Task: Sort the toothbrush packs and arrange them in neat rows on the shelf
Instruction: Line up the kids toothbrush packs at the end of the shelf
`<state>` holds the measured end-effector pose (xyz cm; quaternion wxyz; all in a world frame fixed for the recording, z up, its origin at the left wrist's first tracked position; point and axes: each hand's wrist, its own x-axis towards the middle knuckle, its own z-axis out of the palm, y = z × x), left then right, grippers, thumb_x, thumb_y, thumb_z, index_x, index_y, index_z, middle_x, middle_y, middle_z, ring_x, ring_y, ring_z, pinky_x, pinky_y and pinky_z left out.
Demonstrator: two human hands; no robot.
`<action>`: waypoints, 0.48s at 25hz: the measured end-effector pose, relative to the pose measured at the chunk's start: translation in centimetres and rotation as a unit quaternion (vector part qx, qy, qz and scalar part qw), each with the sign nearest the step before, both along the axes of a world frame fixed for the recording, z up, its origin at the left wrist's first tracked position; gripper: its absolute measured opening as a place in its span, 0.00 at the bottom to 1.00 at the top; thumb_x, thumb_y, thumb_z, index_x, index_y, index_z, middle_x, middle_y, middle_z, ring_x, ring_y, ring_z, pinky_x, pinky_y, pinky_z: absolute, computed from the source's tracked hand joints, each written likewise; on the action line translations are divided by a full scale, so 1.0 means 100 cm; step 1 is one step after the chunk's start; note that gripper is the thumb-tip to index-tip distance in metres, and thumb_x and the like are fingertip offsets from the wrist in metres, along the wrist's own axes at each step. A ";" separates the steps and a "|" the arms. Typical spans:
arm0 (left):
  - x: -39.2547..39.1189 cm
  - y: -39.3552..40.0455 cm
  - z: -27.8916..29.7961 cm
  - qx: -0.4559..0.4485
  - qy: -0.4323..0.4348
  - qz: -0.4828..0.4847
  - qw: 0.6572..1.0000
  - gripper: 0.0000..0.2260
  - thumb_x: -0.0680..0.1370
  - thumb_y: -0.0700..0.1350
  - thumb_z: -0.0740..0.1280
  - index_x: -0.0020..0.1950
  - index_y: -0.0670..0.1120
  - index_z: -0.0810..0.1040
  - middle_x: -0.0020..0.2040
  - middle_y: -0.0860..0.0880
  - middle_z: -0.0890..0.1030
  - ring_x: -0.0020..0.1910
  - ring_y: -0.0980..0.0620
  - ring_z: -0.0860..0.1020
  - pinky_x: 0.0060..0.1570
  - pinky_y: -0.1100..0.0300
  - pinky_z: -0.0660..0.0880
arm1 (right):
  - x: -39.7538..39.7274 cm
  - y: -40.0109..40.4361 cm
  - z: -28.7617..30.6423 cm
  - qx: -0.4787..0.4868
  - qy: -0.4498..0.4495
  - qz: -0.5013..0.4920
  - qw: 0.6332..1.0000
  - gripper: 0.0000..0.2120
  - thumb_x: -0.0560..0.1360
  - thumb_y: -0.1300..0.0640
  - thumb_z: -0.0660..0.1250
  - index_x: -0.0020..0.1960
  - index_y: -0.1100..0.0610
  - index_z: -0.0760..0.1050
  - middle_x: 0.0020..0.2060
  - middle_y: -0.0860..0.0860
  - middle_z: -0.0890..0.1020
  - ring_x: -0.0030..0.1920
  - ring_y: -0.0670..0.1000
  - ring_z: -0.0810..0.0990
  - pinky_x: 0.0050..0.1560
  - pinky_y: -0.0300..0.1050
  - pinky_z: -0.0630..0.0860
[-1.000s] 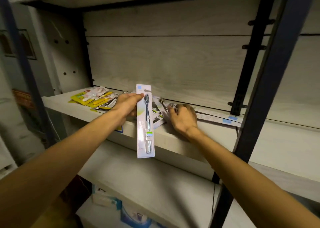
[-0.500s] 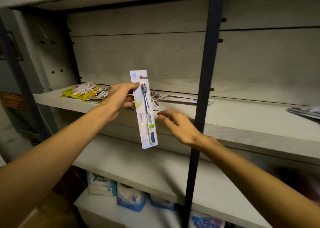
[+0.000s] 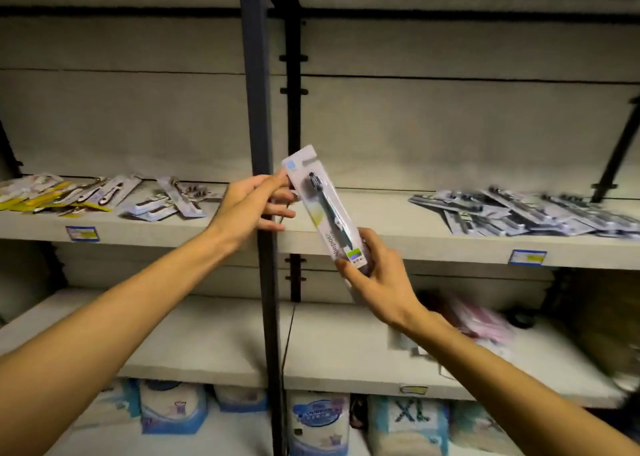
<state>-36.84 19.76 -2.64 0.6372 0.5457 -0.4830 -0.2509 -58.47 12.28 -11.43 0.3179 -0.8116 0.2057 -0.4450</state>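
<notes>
1. Grey shelving (image 3: pixel 398 239) stood behind a dark upright post (image 3: pixel 258 109), with bagged goods (image 3: pixel 318 424) on the bottom level.
2. A toothbrush pack (image 3: pixel 323 209) was held tilted in the air, in front of the shelf edge.
3. The left hand (image 3: pixel 251 206) pinched its top corner, other fingers loose.
4. The right hand (image 3: pixel 379 279) gripped its lower end.
5. Loose packs (image 3: pixel 526 213) lay heaped at right, and mixed packs (image 3: pixel 104 195) at left.

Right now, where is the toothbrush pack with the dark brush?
The white toothbrush pack is mid-frame, held tilted before the dark shelf post, left hand at its top, right hand at its bottom.
</notes>
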 end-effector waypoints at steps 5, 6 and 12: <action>-0.061 -0.077 -0.012 0.051 -0.074 -0.041 0.995 0.12 0.82 0.50 0.65 0.55 0.44 0.83 0.51 0.46 0.86 0.48 0.47 0.86 0.39 0.57 0.82 | -0.078 -0.084 0.020 -0.055 0.006 -0.134 0.989 0.18 0.78 0.57 0.67 0.67 0.54 0.72 0.47 0.49 0.81 0.43 0.51 0.78 0.43 0.48 0.76; -0.072 -0.097 -0.017 0.055 -0.097 -0.042 0.993 0.10 0.82 0.49 0.66 0.54 0.44 0.83 0.51 0.47 0.86 0.49 0.46 0.85 0.39 0.57 0.82 | -0.090 -0.105 0.024 -0.065 0.025 -0.151 0.986 0.15 0.78 0.58 0.67 0.63 0.57 0.73 0.45 0.52 0.81 0.42 0.54 0.78 0.42 0.51 0.75; -0.094 -0.211 -0.048 0.108 -0.554 0.044 0.824 0.17 0.80 0.60 0.64 0.63 0.53 0.78 0.66 0.54 0.75 0.64 0.51 0.74 0.58 0.53 0.72 | -0.125 -0.232 0.034 -0.189 0.390 -0.333 0.837 0.25 0.79 0.42 0.59 0.68 0.59 0.71 0.71 0.58 0.69 0.74 0.61 0.60 0.74 0.56 0.57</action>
